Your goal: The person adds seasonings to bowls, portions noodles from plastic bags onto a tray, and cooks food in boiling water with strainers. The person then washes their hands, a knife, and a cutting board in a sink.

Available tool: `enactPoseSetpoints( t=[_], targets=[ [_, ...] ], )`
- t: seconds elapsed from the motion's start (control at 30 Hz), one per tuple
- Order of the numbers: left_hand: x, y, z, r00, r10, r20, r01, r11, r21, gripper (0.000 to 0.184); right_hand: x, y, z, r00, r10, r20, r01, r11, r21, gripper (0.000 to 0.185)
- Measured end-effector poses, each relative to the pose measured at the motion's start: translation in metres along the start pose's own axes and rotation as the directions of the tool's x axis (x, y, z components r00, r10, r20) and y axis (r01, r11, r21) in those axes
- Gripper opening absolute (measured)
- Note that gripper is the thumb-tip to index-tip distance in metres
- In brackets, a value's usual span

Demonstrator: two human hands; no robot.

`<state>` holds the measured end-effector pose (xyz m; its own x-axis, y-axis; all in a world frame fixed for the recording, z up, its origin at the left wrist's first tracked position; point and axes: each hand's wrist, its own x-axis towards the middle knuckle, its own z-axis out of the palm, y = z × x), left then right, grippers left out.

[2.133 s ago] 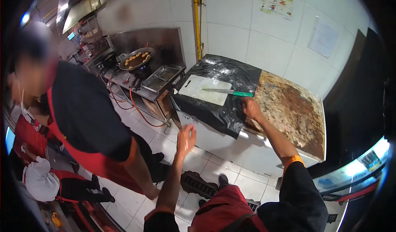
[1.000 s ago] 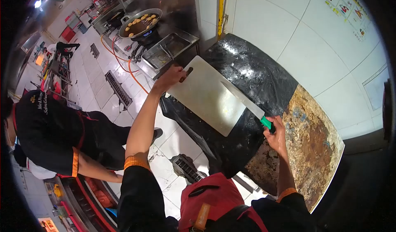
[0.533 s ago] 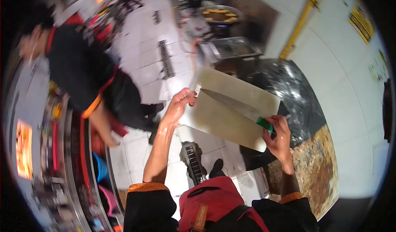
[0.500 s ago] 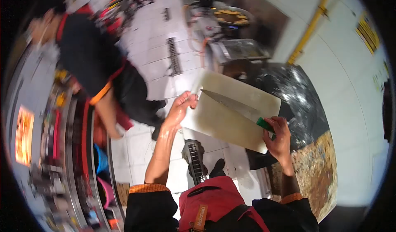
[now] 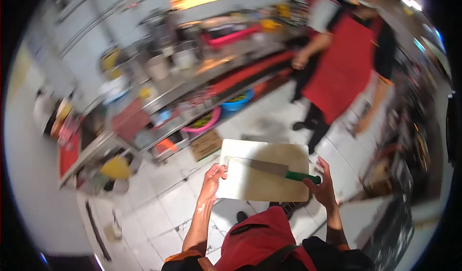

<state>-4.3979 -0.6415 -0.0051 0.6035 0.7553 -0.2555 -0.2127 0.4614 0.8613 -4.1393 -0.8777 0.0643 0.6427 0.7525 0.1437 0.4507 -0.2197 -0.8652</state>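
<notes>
A pale cutting board [image 5: 264, 191] is held out level in front of my red apron. On top of it lies a knife [image 5: 262, 166], its blade pointing left and its green handle reaching past the right edge. My left hand [image 5: 211, 179] grips the board's left edge, fingertips curled over it. At the right edge, my right hand [image 5: 325, 184] holds the board, with its thumb by the handle's end. Its other fingers are partly hidden, and I cannot tell how firmly they press on the handle.
A steel counter [image 5: 178, 90] runs along the wall, with a pink basin [image 5: 202, 122] and a blue basin [image 5: 237, 102] beneath. A cardboard box [image 5: 206, 145] sits on the tiled floor [image 5: 163, 208]. A person in a red apron [image 5: 341, 64] stands ahead right.
My view has swung left, away from the wall with the yellow pipe and toward the counter. The board and knife have turned along with me; both hands stay at its edges.
</notes>
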Motion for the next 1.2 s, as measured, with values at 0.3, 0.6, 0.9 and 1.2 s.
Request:
enactPoseSetpoints(
  t=[0.3,0.6,0.9,1.2],
  targets=[
    [-0.058,0.096,-0.260,0.887,0.114,-0.447,-0.176,0.979,-0.099,0.016,0.109,-0.043,0.307,0.281,0.145,0.949,-0.851,0.494,0.177,0.052],
    [-0.073,0.250,-0.546,0.570,0.181,-0.801,-0.362,0.931,-0.047,0.059,0.146,-0.220,0.662,0.197,-0.112,0.974,-0.885,0.407,0.226,0.037],
    [-0.147,0.305,-0.671,-0.063,0.461,-0.885,-0.440,0.784,0.439,0.034,0.174,-0.391,1.058,0.262,0.057,0.963,-0.927,0.291,0.235,0.033],
    [-0.056,0.449,-0.878,0.229,0.640,-0.733,-0.460,0.735,0.498,0.016,0.172,-0.361,1.303,0.200,0.646,0.737,-0.854,-0.255,0.454,0.034]
  ],
)
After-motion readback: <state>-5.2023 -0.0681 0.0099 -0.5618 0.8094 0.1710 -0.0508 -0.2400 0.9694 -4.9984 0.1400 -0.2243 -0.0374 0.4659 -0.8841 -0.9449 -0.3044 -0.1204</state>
